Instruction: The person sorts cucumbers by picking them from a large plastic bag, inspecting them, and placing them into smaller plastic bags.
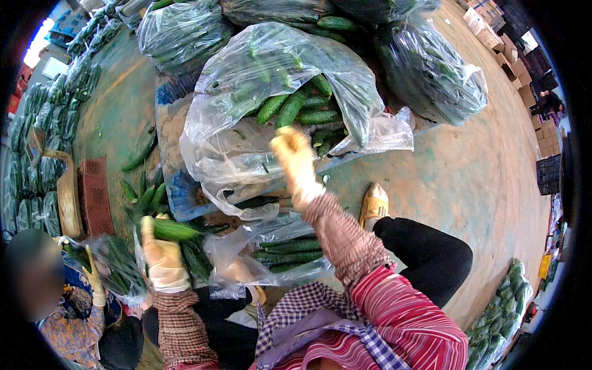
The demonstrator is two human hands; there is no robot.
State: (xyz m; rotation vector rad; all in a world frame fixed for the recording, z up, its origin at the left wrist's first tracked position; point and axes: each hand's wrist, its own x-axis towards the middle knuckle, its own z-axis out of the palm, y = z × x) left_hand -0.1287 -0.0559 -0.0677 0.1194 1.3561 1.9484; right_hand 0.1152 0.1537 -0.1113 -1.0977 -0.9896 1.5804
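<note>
My left hand point(163, 253), in a pale glove, is closed round a green cucumber point(172, 230) above a pile of loose cucumbers point(148, 196). My right hand point(292, 154), gloved too and slightly blurred, has its fingers curled at the mouth of a large clear plastic bag point(216, 117). Just beyond its knuckles lie cucumbers point(291, 108) inside that bag; whether the fingers grip anything is hidden. Between my arms and close to me, a smaller clear bag point(225, 253) lies flat with a row of cucumbers point(290, 251) in it.
Full bags of cucumbers point(431, 71) surround the large one at the back. A red-brown crate point(94, 194) and a wooden stool point(69, 197) stand left. Lower left, a co-worker's gloved hand point(94, 277) is raised beside another bag. More packed bags point(502, 311) lie lower right.
</note>
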